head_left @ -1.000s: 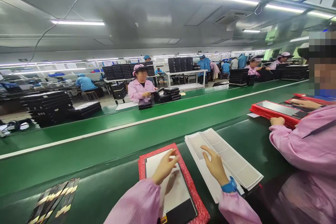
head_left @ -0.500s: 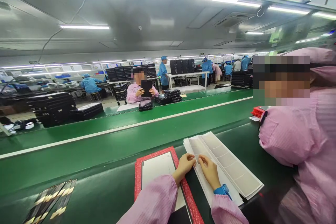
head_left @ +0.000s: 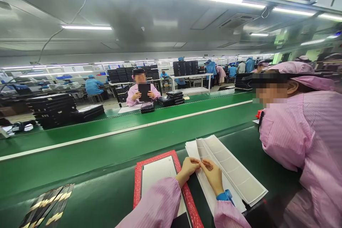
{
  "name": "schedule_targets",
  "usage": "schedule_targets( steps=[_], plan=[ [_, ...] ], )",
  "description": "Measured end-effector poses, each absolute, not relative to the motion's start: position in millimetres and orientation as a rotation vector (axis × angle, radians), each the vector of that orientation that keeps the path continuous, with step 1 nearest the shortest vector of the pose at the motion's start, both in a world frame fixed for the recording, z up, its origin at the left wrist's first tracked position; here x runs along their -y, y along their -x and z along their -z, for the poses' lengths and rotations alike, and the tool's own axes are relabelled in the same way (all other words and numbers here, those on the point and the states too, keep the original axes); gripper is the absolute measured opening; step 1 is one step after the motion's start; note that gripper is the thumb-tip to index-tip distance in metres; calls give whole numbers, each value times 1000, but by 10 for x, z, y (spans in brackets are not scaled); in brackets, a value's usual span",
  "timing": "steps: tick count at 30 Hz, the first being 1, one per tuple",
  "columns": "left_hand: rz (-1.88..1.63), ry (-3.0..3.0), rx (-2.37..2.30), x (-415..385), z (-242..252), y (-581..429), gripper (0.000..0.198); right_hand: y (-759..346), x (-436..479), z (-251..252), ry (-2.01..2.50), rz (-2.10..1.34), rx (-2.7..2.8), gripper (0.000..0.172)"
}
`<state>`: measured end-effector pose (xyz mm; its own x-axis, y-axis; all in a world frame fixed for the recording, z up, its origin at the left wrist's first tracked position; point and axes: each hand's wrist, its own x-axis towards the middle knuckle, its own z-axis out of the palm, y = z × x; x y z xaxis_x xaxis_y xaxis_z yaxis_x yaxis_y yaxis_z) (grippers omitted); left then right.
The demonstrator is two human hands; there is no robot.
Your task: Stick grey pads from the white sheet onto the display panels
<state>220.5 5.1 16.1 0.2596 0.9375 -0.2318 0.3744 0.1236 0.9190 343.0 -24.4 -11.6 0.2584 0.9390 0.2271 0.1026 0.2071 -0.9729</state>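
Observation:
My left hand and my right hand meet at the near left edge of a stack of white label sheets on the dark green bench. Both hands have their fingertips pinched together on the sheet's edge. To the left of the sheets lies a red tray holding a flat white panel; my left sleeve covers its near part.
A co-worker in a pink coat leans in close at the right. A green conveyor belt with a white stripe runs across in front. Dark strips with gold ends lie at the lower left. Another worker sits across the belt among black tray stacks.
My left hand left the white panel and moved right to the sheets; both hands came together and pinched the sheet's edge. The co-worker at the right leaned in closer.

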Motion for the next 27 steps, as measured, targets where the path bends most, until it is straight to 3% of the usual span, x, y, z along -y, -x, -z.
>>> schedule_targets(
  steps=[22,27],
  plan=[
    [-667,-1716,-1541,31,-191,-2243,22,-3484,230,170,1161,-863,1134,39],
    [-796,-2055,-1723,220,-353,-2293,57,-3488,223,175,1162,-827,1139,42]
  ],
)
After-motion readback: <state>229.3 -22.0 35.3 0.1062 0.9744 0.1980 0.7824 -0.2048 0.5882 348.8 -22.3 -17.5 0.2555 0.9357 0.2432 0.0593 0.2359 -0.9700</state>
